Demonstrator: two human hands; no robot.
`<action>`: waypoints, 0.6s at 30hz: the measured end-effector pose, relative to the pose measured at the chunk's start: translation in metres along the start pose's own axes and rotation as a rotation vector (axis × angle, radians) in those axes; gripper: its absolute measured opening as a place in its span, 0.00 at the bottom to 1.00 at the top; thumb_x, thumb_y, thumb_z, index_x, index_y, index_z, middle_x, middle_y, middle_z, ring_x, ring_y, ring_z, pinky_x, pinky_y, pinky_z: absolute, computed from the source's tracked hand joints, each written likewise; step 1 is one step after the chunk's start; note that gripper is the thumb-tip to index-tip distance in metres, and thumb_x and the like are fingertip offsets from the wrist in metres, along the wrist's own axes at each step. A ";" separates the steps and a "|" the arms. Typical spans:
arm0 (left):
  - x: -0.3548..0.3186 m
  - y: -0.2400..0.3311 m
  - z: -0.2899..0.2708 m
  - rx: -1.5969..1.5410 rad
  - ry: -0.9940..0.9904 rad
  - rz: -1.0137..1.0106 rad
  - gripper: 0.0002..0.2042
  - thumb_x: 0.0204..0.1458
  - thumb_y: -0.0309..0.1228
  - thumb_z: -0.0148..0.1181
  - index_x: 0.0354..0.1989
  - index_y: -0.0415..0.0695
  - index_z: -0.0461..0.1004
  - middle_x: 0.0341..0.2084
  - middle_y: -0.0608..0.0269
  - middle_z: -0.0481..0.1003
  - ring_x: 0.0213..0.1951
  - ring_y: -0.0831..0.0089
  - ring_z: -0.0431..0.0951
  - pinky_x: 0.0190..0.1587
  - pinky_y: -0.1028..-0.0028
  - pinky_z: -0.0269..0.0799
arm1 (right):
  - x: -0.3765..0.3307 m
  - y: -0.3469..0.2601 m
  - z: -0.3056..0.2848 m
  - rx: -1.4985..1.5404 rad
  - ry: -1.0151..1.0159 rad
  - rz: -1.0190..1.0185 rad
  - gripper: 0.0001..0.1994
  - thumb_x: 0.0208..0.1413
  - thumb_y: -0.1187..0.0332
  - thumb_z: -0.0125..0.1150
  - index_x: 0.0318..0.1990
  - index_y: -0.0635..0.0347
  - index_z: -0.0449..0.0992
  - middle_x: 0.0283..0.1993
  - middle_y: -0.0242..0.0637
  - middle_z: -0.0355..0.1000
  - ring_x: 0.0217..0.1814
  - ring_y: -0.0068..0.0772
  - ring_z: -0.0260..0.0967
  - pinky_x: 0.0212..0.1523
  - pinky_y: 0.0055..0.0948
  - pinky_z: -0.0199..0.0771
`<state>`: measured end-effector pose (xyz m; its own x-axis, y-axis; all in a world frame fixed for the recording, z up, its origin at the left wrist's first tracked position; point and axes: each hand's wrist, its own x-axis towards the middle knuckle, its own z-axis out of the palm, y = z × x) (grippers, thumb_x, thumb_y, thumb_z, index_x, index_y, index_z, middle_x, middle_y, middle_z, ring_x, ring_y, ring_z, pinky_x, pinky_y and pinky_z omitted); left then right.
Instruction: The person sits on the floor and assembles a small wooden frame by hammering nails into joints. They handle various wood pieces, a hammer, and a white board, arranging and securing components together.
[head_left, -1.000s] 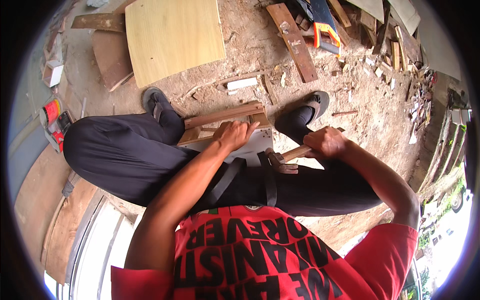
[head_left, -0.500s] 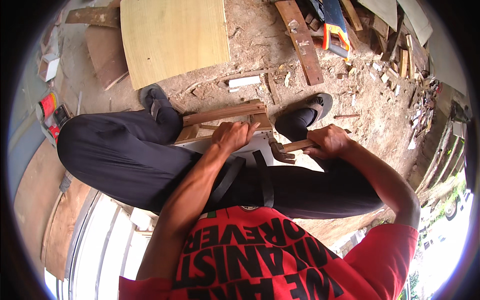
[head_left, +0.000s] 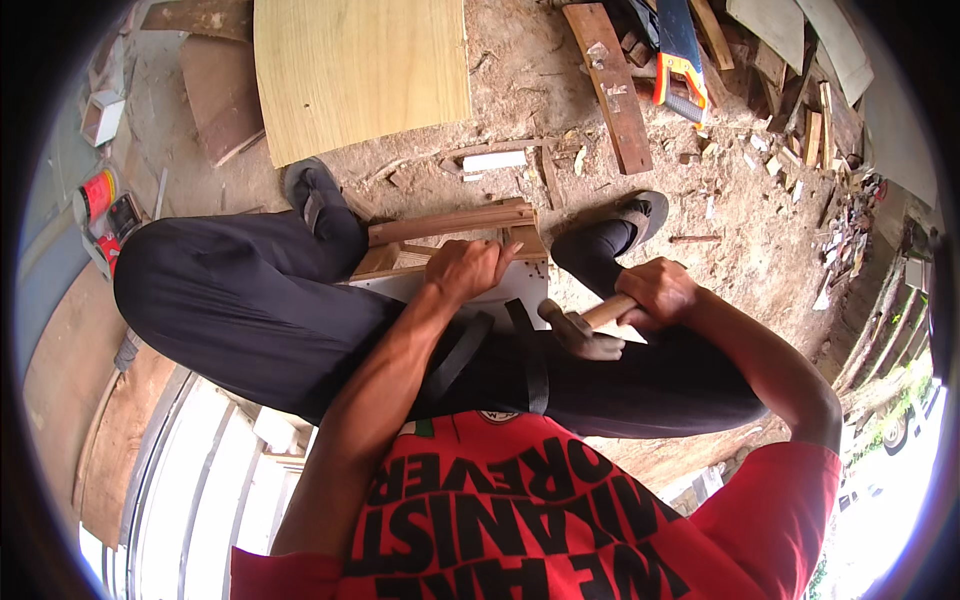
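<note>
Between my lower legs is a wooden frame [head_left: 450, 224] with a pale flat panel [head_left: 400, 287] on its near side. My left hand [head_left: 466, 268] is closed over the near edge of the frame, close to its right corner. Its fingertips are partly hidden. My right hand [head_left: 657, 293], just right of the frame, is wrapped around the wooden handle of a claw hammer [head_left: 606, 313]. The hammer's head hangs above my thigh, apart from the frame and slightly blurred.
A light plywood sheet [head_left: 360, 75] lies ahead on the dirt floor. Ahead to the right are a brown plank [head_left: 610, 90], a handsaw [head_left: 681, 70] and a heap of wood scraps [head_left: 800, 100]. Tins [head_left: 98, 195] stand at the far left.
The hammer's head has swung back toward my body, away from the frame, and the hammer has turned in my right hand. My left hand stays at the frame's edge.
</note>
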<state>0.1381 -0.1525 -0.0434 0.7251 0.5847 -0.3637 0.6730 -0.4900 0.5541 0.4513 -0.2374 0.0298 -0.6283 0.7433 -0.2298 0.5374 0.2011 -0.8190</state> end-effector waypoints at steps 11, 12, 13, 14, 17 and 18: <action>-0.004 -0.003 0.007 -0.006 0.010 0.025 0.22 0.63 0.42 0.48 0.18 0.45 0.75 0.14 0.51 0.75 0.16 0.54 0.76 0.19 0.60 0.73 | -0.007 0.003 0.016 -0.234 -0.120 0.320 0.24 0.57 0.42 0.56 0.31 0.57 0.72 0.25 0.38 0.72 0.25 0.46 0.74 0.25 0.39 0.76; -0.005 -0.002 0.009 -0.002 -0.020 0.005 0.22 0.63 0.42 0.47 0.18 0.45 0.76 0.14 0.51 0.75 0.16 0.53 0.76 0.20 0.59 0.74 | -0.008 -0.002 0.013 -0.244 -0.079 0.333 0.24 0.56 0.42 0.57 0.30 0.58 0.71 0.26 0.37 0.72 0.25 0.43 0.74 0.24 0.37 0.75; -0.003 -0.003 0.010 0.016 0.036 0.025 0.23 0.63 0.42 0.47 0.16 0.46 0.75 0.12 0.52 0.74 0.14 0.56 0.76 0.17 0.61 0.72 | -0.005 -0.001 0.009 -0.191 -0.049 0.221 0.24 0.56 0.43 0.57 0.30 0.58 0.71 0.26 0.37 0.71 0.24 0.42 0.74 0.23 0.37 0.75; 0.000 -0.006 0.011 0.033 0.090 0.045 0.24 0.63 0.42 0.47 0.14 0.47 0.74 0.11 0.54 0.73 0.13 0.58 0.75 0.15 0.62 0.71 | 0.000 0.002 0.002 -0.138 -0.018 0.109 0.23 0.56 0.43 0.57 0.30 0.57 0.71 0.25 0.36 0.71 0.23 0.41 0.74 0.23 0.37 0.74; -0.004 -0.008 0.019 -0.002 0.110 0.039 0.26 0.63 0.43 0.47 0.12 0.49 0.74 0.09 0.54 0.73 0.11 0.58 0.74 0.13 0.62 0.70 | 0.007 -0.012 0.001 -0.090 -0.002 0.004 0.22 0.56 0.44 0.58 0.30 0.56 0.71 0.25 0.36 0.71 0.22 0.40 0.74 0.22 0.38 0.73; -0.003 -0.009 0.019 -0.018 0.106 0.027 0.25 0.63 0.43 0.47 0.13 0.48 0.75 0.10 0.53 0.73 0.12 0.57 0.75 0.14 0.61 0.71 | 0.009 -0.011 0.002 -0.150 -0.041 0.065 0.22 0.57 0.44 0.58 0.30 0.56 0.72 0.25 0.36 0.71 0.23 0.40 0.74 0.22 0.38 0.73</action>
<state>0.1331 -0.1622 -0.0619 0.7225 0.6374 -0.2678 0.6503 -0.4949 0.5763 0.4389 -0.2342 0.0353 -0.6103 0.7315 -0.3040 0.6540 0.2487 -0.7144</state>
